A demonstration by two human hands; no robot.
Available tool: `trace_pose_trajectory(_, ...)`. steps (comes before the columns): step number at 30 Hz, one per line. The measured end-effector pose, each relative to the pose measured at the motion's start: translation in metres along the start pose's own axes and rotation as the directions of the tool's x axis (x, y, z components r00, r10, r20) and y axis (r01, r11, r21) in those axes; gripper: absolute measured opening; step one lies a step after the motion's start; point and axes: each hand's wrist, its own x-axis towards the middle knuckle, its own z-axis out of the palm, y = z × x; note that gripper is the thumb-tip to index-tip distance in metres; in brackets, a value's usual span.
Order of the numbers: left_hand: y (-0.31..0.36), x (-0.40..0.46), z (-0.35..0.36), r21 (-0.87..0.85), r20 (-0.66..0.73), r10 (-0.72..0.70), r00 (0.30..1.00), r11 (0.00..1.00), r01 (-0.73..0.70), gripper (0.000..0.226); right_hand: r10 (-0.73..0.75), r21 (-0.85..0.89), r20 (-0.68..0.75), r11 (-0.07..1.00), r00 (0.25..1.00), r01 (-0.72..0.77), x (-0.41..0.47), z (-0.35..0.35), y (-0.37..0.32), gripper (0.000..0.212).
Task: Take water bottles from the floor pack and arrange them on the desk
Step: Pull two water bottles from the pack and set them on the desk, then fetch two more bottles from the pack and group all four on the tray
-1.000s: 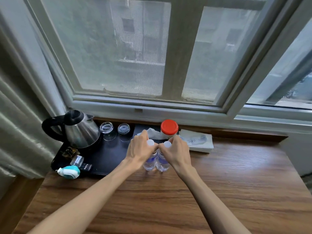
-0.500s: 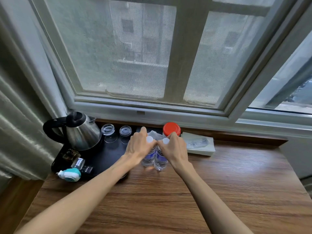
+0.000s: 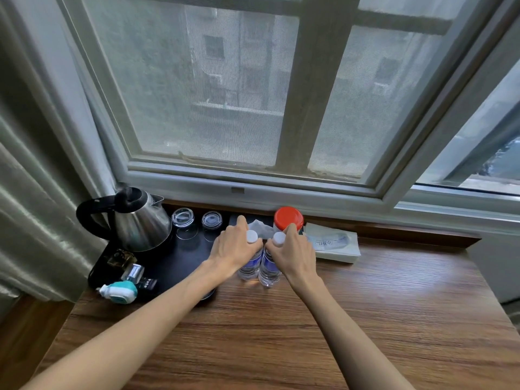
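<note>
Head view, single entry.

Step in hand, as judged: placing and aligning two bottles on the table point(image 3: 394, 319); the floor pack is out of view.

Left bottle point(image 3: 251, 263): upright, white cap, blue label, base on the wood just right of the black tray point(image 3: 180, 266). Right bottle point(image 3: 269, 267): upright, touching or just beside the left one, near the far edge, in front of the red-lidded jar point(image 3: 289, 218).

Left hand point(image 3: 235, 246): closed around the upper part of the left bottle, fingers curled over its far side, forearm reaching in from near left.

Right hand point(image 3: 292, 253): closed likewise on the right bottle, forearm from near right; both wrists bent slightly inward.

Nearby: kettle point(image 3: 140, 220) and two glasses point(image 3: 184, 218) on the tray; flat packet point(image 3: 333, 243) to the right.

Next move, as judged: let go without tipping either bottle, withdraw both hands clear of the jar, then fetch more from the floor.
</note>
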Motion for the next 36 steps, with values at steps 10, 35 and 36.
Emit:
trace_pose_trajectory(10,-0.002,-0.006,-0.005,-0.021,0.005,0.003,1.000,1.000,-0.002,0.036,-0.005,0.196,0.007,0.981,1.000,0.004,-0.008,0.003,-0.010,0.027)
trace_pose_trajectory(35,0.116,-0.090,0.041,-0.038,-0.045,0.275,0.960,0.960,-0.277,0.026,0.115,0.267,-0.037,0.958,0.993,-0.101,-0.076,-0.100,0.151,0.041)
trace_pose_trajectory(36,0.136,-0.097,0.052,-0.035,-0.027,0.301,0.953,0.953,-0.302,0.026,0.130,0.255,-0.051,0.960,0.990,-0.113,-0.085,-0.112,0.169,0.041)
